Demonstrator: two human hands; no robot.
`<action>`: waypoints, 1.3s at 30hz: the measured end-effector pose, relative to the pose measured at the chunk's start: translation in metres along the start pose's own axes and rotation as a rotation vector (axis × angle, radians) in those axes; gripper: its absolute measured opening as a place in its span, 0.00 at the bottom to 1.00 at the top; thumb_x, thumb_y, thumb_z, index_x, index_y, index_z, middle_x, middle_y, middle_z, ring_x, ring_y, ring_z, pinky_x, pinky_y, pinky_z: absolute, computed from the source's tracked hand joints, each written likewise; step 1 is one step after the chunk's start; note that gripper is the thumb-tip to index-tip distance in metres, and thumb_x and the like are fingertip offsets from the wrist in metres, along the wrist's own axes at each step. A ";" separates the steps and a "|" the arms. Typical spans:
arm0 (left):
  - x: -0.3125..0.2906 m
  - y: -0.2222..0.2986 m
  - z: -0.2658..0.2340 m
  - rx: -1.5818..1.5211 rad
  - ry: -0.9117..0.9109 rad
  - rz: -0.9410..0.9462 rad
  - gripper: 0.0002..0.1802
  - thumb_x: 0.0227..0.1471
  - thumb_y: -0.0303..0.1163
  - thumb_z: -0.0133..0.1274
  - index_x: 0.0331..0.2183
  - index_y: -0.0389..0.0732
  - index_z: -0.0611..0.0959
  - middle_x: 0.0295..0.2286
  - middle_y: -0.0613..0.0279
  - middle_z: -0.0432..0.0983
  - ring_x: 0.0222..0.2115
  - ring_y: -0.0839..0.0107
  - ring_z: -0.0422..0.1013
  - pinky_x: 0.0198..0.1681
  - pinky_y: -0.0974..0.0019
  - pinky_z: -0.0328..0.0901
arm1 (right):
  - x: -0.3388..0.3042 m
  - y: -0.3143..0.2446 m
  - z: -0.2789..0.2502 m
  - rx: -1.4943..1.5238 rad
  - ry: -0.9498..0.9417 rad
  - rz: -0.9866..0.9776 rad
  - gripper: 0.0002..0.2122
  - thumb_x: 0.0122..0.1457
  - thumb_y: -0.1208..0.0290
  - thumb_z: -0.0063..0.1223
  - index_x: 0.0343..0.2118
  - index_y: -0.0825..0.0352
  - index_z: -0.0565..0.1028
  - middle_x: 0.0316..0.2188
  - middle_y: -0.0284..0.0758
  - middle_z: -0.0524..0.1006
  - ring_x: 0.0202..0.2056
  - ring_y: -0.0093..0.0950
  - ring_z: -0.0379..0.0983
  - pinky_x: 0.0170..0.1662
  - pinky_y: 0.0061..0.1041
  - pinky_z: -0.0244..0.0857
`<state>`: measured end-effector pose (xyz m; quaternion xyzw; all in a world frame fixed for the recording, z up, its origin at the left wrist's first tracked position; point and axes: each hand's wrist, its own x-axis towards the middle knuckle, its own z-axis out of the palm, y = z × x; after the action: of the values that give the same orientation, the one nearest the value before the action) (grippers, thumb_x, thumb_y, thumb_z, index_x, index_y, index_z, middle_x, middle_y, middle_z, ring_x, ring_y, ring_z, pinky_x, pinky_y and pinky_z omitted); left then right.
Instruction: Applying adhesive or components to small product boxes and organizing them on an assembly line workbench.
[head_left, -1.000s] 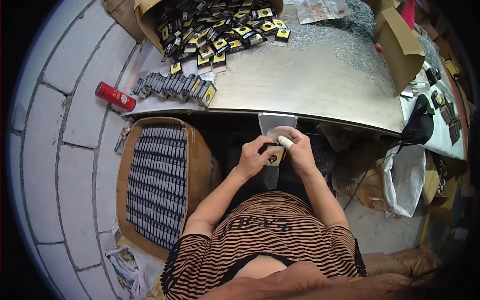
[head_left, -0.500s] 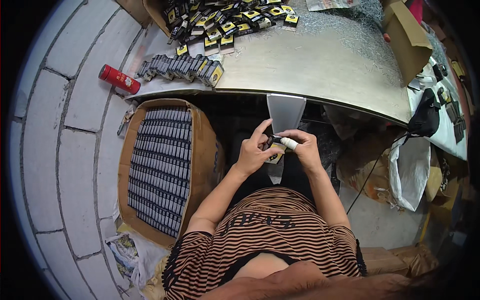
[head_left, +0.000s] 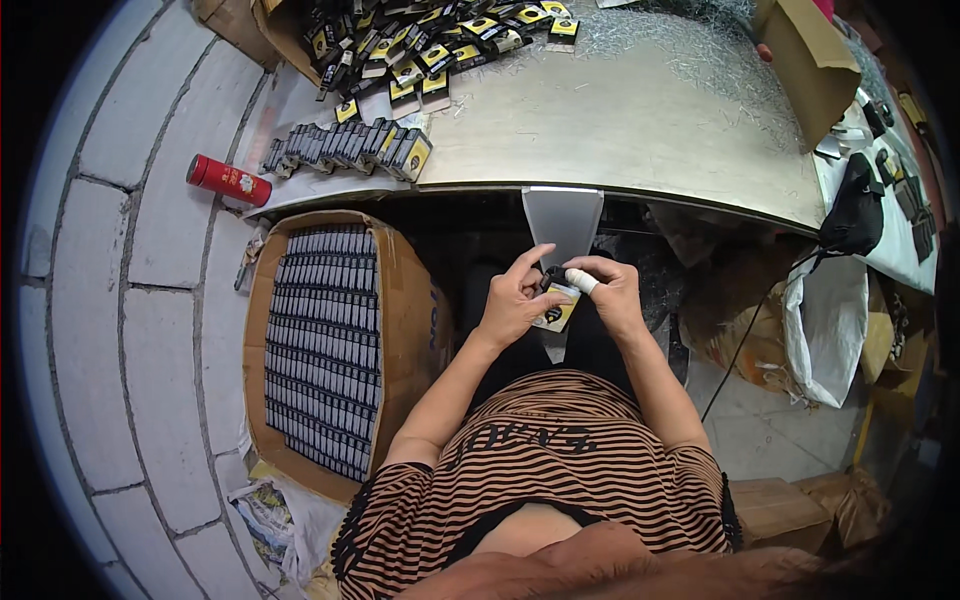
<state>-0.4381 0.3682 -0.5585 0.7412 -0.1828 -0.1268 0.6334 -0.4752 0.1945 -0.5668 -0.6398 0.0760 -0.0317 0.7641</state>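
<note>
Above my lap, both hands meet at a small flat packet (head_left: 557, 311) with a yellow and white face and a dark round mark. At its upper end is a small black part (head_left: 553, 272), mostly hidden by fingers. My left hand (head_left: 512, 302) holds the packet's left side between thumb and curled fingers, its index finger raised. With thumb and forefinger pressed together, my right hand (head_left: 614, 296) pinches the upper end. White tape (head_left: 582, 281) wraps a digit of that hand. A grey metal chute (head_left: 565, 222) slopes from the table edge just beyond my hands.
To my left stands a cardboard carton (head_left: 402, 290) filled with rows of packets. On the metal table (head_left: 610, 130) are a row of packets (head_left: 345, 148), a heap of yellow-black packets (head_left: 430, 55), and metal slivers (head_left: 670, 55). A red flask (head_left: 228, 180) lies at the left edge.
The packet's yellow face has come further into sight below my fingers. My right hand has shifted slightly over its upper end. The whole view has turned a little.
</note>
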 end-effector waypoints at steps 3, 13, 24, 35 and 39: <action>0.009 -0.005 0.000 0.006 -0.004 0.026 0.38 0.38 0.26 0.70 0.53 0.36 0.73 0.14 0.73 0.57 0.17 0.85 0.51 0.20 0.78 0.50 | 0.008 -0.002 -0.004 0.026 -0.020 0.010 0.06 0.54 0.79 0.57 0.34 0.72 0.81 0.29 0.32 0.81 0.32 0.17 0.74 0.38 0.18 0.68; 0.027 0.014 -0.015 -0.148 -0.022 -0.080 0.32 0.44 0.19 0.62 0.53 0.36 0.73 0.15 0.76 0.61 0.18 0.89 0.56 0.22 0.81 0.53 | 0.019 -0.032 -0.007 -0.084 -0.241 0.014 0.10 0.57 0.74 0.56 0.41 0.69 0.81 0.36 0.35 0.82 0.38 0.21 0.76 0.45 0.20 0.67; 0.101 0.059 -0.063 0.596 0.370 0.497 0.12 0.46 0.32 0.63 0.34 0.37 0.84 0.30 0.57 0.82 0.28 0.68 0.78 0.32 0.70 0.71 | 0.066 -0.059 0.027 -0.089 -0.246 -0.173 0.26 0.67 0.66 0.40 0.65 0.69 0.52 0.58 0.42 0.67 0.52 0.30 0.70 0.54 0.28 0.61; 0.295 -0.007 -0.358 1.507 0.315 -0.340 0.25 0.40 0.45 0.63 0.36 0.37 0.79 0.38 0.43 0.77 0.42 0.46 0.73 0.46 0.49 0.68 | 0.187 -0.089 -0.189 -1.209 0.104 -0.652 0.22 0.51 0.80 0.50 0.52 0.64 0.71 0.51 0.44 0.72 0.52 0.44 0.69 0.55 0.35 0.65; 0.342 -0.008 -0.348 1.604 0.134 -0.718 0.40 0.36 0.55 0.64 0.47 0.38 0.78 0.46 0.46 0.75 0.47 0.53 0.72 0.49 0.54 0.68 | 0.240 -0.081 -0.315 -1.445 0.499 -0.360 0.24 0.54 0.71 0.49 0.57 0.63 0.66 0.58 0.44 0.66 0.61 0.42 0.59 0.62 0.37 0.54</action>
<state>0.0172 0.5326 -0.4942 0.9811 0.0648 -0.1080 -0.1467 -0.2838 -0.1620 -0.5588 -0.9547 0.1422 -0.2405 0.1022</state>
